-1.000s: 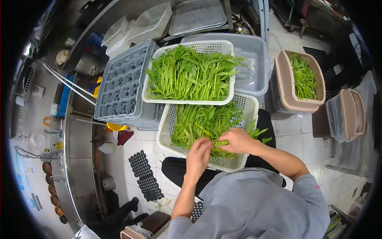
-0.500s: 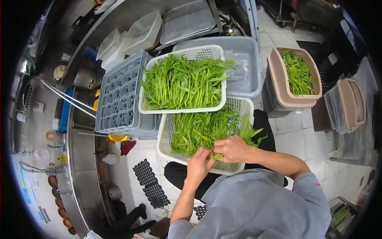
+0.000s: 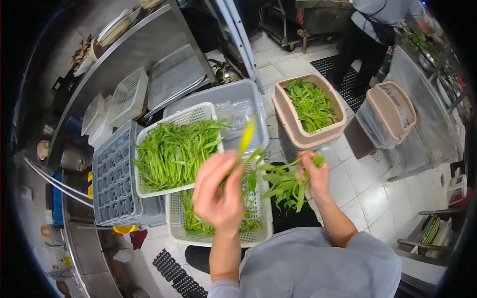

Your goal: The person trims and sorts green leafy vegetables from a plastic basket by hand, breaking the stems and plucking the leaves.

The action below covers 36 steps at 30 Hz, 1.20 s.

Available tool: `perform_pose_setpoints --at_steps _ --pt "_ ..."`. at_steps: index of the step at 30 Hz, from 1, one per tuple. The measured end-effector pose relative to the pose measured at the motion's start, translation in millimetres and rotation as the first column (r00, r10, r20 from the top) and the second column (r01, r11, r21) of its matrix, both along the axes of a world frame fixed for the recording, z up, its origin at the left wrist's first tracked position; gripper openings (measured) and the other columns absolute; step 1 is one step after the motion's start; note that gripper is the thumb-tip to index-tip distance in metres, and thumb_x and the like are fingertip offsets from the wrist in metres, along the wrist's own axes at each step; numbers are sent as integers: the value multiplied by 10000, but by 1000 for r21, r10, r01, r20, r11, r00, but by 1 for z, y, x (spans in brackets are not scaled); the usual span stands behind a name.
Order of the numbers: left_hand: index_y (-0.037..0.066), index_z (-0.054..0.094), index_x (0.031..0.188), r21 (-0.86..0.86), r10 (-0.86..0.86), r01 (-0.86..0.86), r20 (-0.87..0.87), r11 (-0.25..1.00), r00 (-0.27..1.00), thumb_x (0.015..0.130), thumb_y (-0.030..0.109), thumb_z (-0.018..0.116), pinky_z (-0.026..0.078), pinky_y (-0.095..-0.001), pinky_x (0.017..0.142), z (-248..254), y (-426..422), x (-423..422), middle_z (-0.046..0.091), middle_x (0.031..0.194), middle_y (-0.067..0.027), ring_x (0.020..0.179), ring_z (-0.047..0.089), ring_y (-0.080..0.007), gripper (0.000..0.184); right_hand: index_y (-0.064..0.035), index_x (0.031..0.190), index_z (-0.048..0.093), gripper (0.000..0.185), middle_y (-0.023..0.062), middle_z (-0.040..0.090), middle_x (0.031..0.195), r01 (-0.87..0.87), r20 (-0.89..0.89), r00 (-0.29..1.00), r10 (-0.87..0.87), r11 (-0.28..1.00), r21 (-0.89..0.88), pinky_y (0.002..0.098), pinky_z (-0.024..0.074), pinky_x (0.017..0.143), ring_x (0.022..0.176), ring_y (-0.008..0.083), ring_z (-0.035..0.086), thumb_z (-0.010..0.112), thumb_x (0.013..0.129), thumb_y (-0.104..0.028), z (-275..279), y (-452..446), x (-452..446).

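My left hand (image 3: pixel 217 191) is raised over the lower white basket (image 3: pixel 266 218), its fingers pinched on a yellow-green leaf (image 3: pixel 247 136) that is blurred. To the right, my right hand (image 3: pixel 313 171) is closed around a bunch of leafy greens (image 3: pixel 288 187), whose leaves hang down toward the basket's right side. More greens lie in the lower basket, partly hidden by my left hand. An upper white basket (image 3: pixel 142 186), heaped with long-stemmed greens (image 3: pixel 176 154), overlaps its back edge.
Grey racks (image 3: pixel 114 174) are stacked at left. Behind the baskets is a grey tub (image 3: pixel 258 107) with clear plastic. A beige bin (image 3: pixel 280 107) with greens and a lidded beige bin (image 3: pixel 392 111) stand right. Another person (image 3: pixel 370 37) stands at the back right.
The view has swung right, bringing the other person in. My hands have come apart and up from the lower basket, the left lifting a yellowish leaf, the right holding a bunch out to the right.
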<state>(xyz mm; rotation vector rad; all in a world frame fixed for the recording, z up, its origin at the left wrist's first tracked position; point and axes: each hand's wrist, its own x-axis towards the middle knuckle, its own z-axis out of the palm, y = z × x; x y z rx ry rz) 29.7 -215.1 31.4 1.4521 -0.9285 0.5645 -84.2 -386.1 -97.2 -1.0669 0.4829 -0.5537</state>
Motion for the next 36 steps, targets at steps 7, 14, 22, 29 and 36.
perform_pose_setpoints --at_steps 7,14,22,29,36 --pt "17 624 1209 399 -323 367 -174 841 930 869 108 684 447 -353 990 -21 -132 41 628 1242 -167 1136 613 -299 357 -2 1049 587 243 24 511 683 311 122 938 -325 943 122 221 344 472 586 95 478 620 962 -226 9 -61 -32" --pt "-13 683 1083 333 -224 475 -575 815 787 921 30 625 492 -270 906 -60 -56 35 659 1119 -104 1020 635 -169 178 -3 1040 588 255 31 523 688 251 113 954 -279 944 214 226 342 467 578 96 477 627 957 -241 -9 -63 -29" --pt "-48 652 1089 54 -160 301 -750 952 642 945 7 588 489 -286 918 -86 49 10 682 1064 -110 1013 642 -180 167 -46 1006 580 219 56 583 774 148 107 982 -157 985 88 217 368 498 635 92 499 608 966 -260 2 -33 4" --pt "-30 676 1066 482 477 -123 -738 868 477 938 81 619 512 -274 816 -170 202 -10 718 948 -102 911 676 -160 179 -77 1071 530 239 45 571 750 228 40 973 -226 973 -32 256 404 604 668 119 503 509 1022 -309 -6 -35 22" --pt "22 704 861 899 746 -87 -298 429 596 849 193 673 496 -450 736 -212 222 -16 713 873 -139 809 667 -355 174 23 1037 582 269 -2 431 656 138 140 984 -109 965 -223 249 360 625 656 112 458 571 1000 -243 -3 7 55"
